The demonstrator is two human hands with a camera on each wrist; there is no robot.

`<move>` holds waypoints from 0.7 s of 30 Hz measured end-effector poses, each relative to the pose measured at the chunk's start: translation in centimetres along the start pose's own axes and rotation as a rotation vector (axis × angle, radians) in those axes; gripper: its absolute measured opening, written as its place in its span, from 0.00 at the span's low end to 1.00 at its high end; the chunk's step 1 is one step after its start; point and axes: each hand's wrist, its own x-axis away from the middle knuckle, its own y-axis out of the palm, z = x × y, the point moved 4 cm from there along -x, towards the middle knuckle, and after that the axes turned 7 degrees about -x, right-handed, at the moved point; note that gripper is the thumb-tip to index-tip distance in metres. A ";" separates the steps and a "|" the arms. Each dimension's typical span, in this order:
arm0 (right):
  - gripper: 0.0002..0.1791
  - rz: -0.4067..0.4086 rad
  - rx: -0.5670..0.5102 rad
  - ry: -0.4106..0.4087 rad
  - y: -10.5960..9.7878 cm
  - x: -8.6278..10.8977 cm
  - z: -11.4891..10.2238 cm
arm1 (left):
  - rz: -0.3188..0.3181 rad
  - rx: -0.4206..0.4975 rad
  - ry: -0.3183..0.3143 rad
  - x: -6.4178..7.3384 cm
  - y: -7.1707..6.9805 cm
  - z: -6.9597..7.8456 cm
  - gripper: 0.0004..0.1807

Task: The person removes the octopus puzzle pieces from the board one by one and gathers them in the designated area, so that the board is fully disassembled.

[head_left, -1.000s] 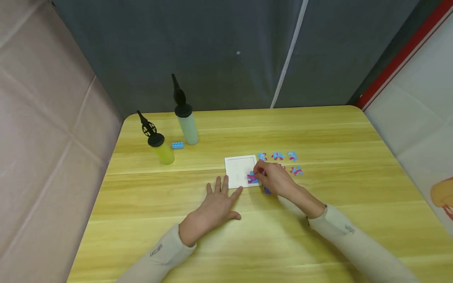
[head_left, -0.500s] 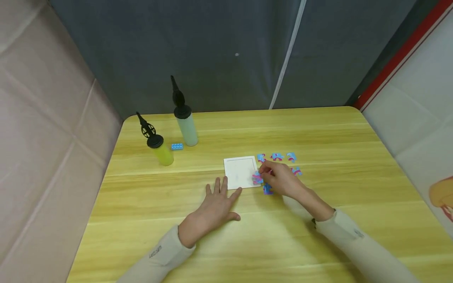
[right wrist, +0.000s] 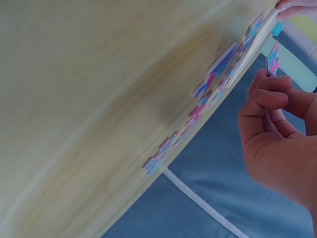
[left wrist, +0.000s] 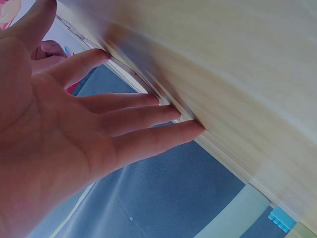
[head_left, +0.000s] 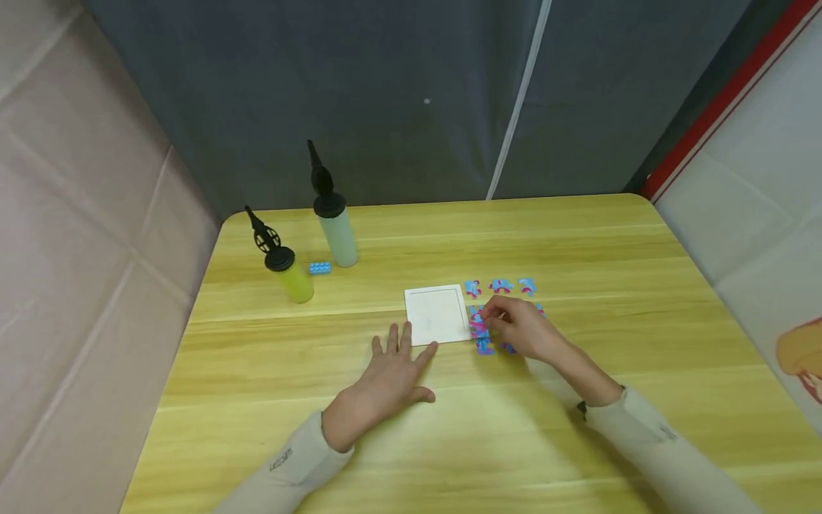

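My right hand [head_left: 523, 332] pinches a pink-and-blue jigsaw piece [head_left: 478, 330] between thumb and fingertips. In the right wrist view that jigsaw piece [right wrist: 273, 59] is raised off the table. It is just right of a white puzzle tray [head_left: 433, 310], over other jigsaw pieces [head_left: 484, 346] that it partly covers. My left hand [head_left: 388, 378] has its fingers spread, the fingertips at the tray's near left edge. In the left wrist view these fingers [left wrist: 153, 139] are nearly straight and touch down at their tips. No piece shows in the tray.
Several jigsaw pieces [head_left: 501, 285] lie in rows right of the tray, some hidden by my right hand. At the back left stand a yellow bottle [head_left: 297, 284] and a pale green bottle [head_left: 339, 239] with black tops, a blue toy brick [head_left: 320, 268] between them. A grey curtain [head_left: 398, 107] hangs behind.
My right hand has moved right with the jigsaw piece, from over the tray's lower right corner to over the pieces beside it. My left hand has stayed in place.
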 end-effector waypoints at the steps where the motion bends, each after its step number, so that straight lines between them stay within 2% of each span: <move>1: 0.05 0.003 0.000 0.005 -0.1 0.1 0.1 | -0.001 0.000 0.001 0.0 0.0 0.0 0.47; 21: 0.04 0.027 -0.079 0.027 -1.8 1.3 2.1 | 0.011 0.011 0.005 0.0 0.0 0.0 0.47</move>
